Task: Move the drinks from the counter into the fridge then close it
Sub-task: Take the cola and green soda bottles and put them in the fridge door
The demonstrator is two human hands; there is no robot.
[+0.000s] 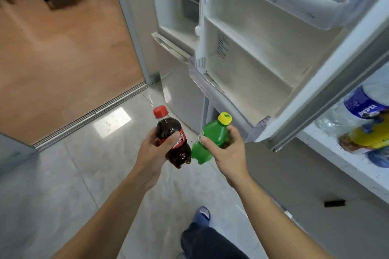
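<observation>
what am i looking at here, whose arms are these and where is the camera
There is no machine here: a person wears a wide-angle camera on the head, looking down at their own arms. The left hand grips a dark cola bottle with a red cap. The right hand grips a green bottle with a yellow cap. Ahead, the fridge door stands open, its shelves bare. On the counter at right stand more drinks, among them a Pepsi bottle and a yellow-labelled bottle.

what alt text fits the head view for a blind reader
A left hand holds a cola bottle and a right hand a green bottle before an open fridge door; more drinks sit on the counter.
</observation>
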